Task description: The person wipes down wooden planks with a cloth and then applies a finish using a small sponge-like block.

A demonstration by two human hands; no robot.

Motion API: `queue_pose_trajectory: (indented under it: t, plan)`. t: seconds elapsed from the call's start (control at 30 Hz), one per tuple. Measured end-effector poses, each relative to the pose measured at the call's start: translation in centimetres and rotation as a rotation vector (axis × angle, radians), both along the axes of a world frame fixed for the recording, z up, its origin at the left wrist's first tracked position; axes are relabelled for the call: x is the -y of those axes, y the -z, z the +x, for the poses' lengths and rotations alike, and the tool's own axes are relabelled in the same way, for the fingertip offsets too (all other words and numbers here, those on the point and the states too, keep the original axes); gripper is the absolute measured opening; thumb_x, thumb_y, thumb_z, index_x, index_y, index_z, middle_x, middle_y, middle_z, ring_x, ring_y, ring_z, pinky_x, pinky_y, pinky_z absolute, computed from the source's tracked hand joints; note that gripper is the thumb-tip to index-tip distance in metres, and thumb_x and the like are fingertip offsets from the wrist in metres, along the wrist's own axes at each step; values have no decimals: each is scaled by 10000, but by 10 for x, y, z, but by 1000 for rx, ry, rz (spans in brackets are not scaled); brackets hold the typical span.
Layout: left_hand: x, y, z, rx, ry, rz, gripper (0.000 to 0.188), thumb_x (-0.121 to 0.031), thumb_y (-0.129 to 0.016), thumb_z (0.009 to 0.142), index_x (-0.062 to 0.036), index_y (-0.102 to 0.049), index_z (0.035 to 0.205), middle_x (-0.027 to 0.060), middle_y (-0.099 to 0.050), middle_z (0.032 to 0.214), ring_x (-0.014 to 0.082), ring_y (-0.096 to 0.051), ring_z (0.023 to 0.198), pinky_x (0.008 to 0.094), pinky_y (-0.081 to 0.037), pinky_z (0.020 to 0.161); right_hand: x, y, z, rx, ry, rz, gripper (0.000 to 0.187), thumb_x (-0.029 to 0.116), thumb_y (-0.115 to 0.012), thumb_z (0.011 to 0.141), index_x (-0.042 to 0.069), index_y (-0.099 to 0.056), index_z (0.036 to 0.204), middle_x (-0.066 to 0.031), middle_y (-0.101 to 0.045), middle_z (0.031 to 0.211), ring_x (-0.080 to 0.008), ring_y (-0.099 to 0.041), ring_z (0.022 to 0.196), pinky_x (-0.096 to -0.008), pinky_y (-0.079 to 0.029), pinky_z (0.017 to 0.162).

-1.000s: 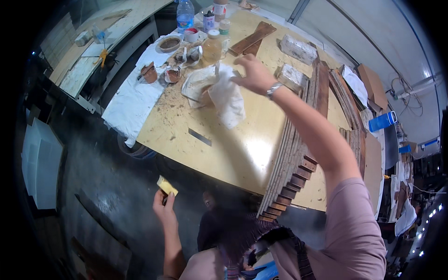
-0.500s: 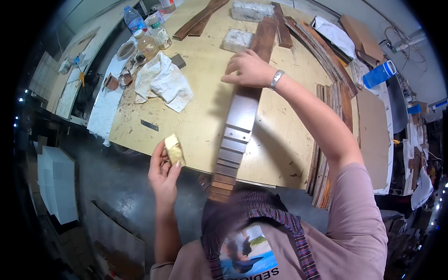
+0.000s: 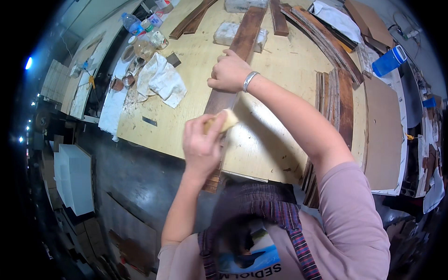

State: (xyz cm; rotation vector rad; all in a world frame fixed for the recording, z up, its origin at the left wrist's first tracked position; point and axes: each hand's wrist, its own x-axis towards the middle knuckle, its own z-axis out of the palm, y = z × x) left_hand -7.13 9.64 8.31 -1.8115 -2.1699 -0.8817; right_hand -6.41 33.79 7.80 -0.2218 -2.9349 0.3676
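Observation:
A long brown wooden plank [image 3: 245,37] lies lengthwise across the pale table, its near end reaching past the front edge and darker slats showing there. My right hand [image 3: 229,73], with a silver band at the wrist, is closed on the plank around its middle. Closer to me, my left hand [image 3: 201,144] grips a small yellowish block, perhaps a sponge [image 3: 227,122], over the plank's surface. The hand hides part of the block and the plank beneath. Under the plank's far half sits a whitish wrapped block [image 3: 226,33].
A crumpled white cloth [image 3: 164,84], a dark small pad [image 3: 174,59] and several bottles [image 3: 143,48] occupy the table's left side. Stacked planks [image 3: 343,102] line the right, near a blue jug [image 3: 388,61]. Two crossed planks [image 3: 192,19] lie at the far left.
My left hand has moved right and away from me, bringing the yellowish block over the plank. My right hand has shifted slightly left and its fingers are more curled.

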Motion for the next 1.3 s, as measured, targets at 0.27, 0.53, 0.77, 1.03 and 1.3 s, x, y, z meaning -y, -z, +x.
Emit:
queue_pose_trajectory:
  t: [0.27,0.53,0.77,1.03,1.3]
  plan:
    - [10,0,-19,-3,9,126,549,67,-554,740,-108,-635,1254,124,-588,1098,336,-517,1025,434,-414,919,-2,0,0,69,53,37,421,406,-483,821,103,-771,768,-185,-703,806,-275,-666,908,-435,-308,1115]
    - [27,-3,-52,21,-313,130,531,115,-568,693,-105,-671,1165,116,-621,1102,330,-536,1039,420,-416,941,1,-1,0,44,58,74,407,384,-479,826,105,-738,682,-140,-668,708,-270,-624,842,-426,-333,1091]
    - [50,27,-64,74,-339,23,513,92,-573,740,-88,-640,1216,118,-624,1109,329,-555,1017,432,-430,923,4,-1,-2,38,52,46,409,383,-475,829,104,-742,695,-137,-670,718,-264,-620,848,-418,-332,1093]
    - [47,24,-32,-29,-230,3,420,5,-654,791,-65,-633,1205,133,-626,1104,329,-571,1007,429,-446,890,1,0,-4,74,54,61,417,418,-486,831,116,-771,794,-156,-706,815,-252,-647,918,-418,-312,1093]
    - [32,20,32,110,-86,50,423,-82,-713,774,3,-606,1174,169,-625,1030,360,-585,937,433,-467,844,2,-1,-4,97,30,64,433,419,-466,841,118,-770,775,-157,-710,829,-271,-651,919,-432,-302,1109]
